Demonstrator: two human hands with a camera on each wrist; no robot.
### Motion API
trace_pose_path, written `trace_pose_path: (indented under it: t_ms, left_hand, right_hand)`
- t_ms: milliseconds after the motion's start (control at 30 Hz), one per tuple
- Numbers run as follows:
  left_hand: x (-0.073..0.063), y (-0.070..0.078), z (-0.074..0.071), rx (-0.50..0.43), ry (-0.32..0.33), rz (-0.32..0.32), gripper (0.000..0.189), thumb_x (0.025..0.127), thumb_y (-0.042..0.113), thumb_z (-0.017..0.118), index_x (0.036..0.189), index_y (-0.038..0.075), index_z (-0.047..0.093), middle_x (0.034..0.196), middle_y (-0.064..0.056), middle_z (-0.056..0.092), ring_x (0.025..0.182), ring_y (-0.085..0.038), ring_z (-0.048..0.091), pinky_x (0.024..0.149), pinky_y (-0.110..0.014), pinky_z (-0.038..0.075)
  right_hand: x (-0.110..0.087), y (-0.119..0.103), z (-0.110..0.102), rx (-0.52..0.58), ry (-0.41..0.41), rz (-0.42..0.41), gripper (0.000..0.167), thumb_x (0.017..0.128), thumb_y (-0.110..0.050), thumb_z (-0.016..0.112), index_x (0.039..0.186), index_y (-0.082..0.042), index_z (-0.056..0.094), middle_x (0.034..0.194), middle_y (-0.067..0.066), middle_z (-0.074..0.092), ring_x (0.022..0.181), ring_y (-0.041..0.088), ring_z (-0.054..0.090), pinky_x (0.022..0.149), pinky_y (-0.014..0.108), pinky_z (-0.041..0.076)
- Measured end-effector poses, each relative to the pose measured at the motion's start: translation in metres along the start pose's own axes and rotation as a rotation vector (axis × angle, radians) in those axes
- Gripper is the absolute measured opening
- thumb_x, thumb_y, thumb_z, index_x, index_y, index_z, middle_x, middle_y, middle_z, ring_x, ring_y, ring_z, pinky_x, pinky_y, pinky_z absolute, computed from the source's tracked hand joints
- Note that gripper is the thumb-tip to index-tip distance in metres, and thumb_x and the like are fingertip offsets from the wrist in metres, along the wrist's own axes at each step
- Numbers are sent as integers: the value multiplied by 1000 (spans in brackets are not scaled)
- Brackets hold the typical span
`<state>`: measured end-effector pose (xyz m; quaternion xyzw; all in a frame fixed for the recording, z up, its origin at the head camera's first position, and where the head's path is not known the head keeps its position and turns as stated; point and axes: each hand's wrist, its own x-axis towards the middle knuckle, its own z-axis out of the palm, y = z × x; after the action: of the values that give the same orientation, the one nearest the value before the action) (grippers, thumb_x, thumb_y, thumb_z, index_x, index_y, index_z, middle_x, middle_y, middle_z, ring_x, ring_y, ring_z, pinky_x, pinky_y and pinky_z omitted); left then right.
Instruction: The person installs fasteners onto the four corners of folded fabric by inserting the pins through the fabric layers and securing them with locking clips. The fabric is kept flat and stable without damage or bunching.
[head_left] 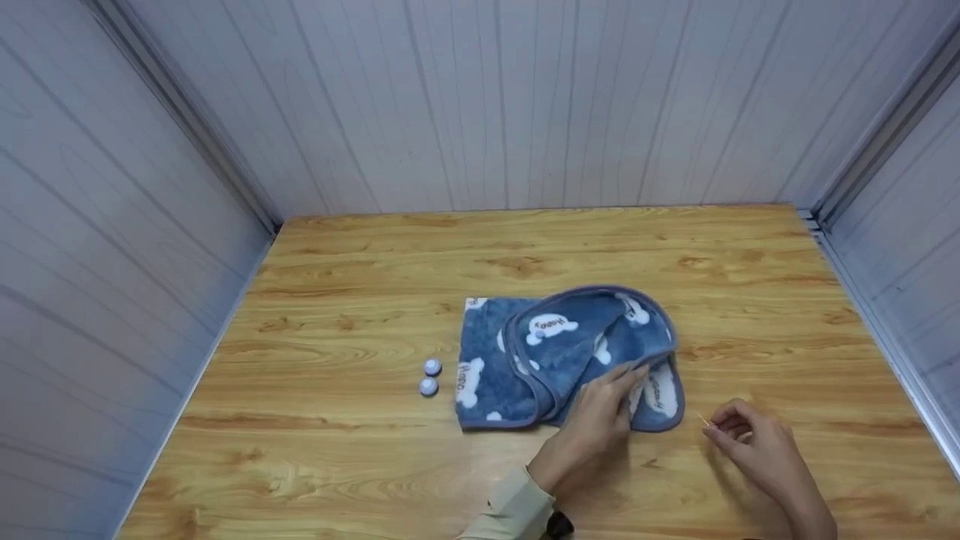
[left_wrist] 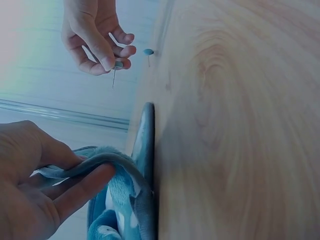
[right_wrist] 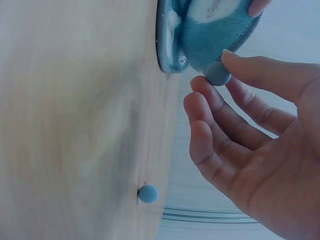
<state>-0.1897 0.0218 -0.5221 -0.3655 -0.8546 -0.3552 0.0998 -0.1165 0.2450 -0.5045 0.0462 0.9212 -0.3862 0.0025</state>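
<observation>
A blue fleece cloth (head_left: pixel 495 337) with white bone-shaped prints and grey-blue edging lies partly folded on the wooden table. My left hand (head_left: pixel 589 427) pinches its near edge between thumb and fingers, lifting a fold, as the left wrist view shows. Right of the cloth, my right hand (head_left: pixel 757 446) holds a round-headed pin (left_wrist: pixel 118 65) by its head between thumb and fingertips. Its thin needle points downward in the left wrist view, apart from the cloth. Another round-headed pin (right_wrist: pixel 148 193) rests on the table near the right hand; I cannot make it out in the head view.
Two small lavender round caps (head_left: pixel 428 386) sit just left of the cloth. A small pale purple dot (head_left: pixel 540 334) shows on the cloth's upper fold. Pale panel walls (head_left: pixel 465 105) enclose the wooden table (head_left: pixel 337 285) at the back and both sides.
</observation>
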Motion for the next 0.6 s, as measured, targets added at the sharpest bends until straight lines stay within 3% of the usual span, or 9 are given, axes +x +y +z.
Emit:
trace_pose_path:
  t_ms: [233, 600]
  left_hand:
    - [1, 0, -9, 28, 26, 32, 50, 87, -1, 59, 135, 9, 53, 136, -7, 52, 117, -15, 53, 90, -24, 46]
    - [2, 2, -22, 26, 49, 13, 54, 86, -2, 59, 137, 12, 51, 139, -3, 48, 116, -16, 54, 87, -24, 47]
  right_hand:
    - [6, -10, -1, -17, -8, 39, 19, 85, -19, 71, 93, -4, 63, 85, 3, 64, 76, 13, 60, 64, 22, 48]
    - [18, -27, 3, -35, 57, -60, 15, 83, -19, 74, 87, -7, 65, 82, 1, 65, 76, 13, 60, 61, 23, 47]
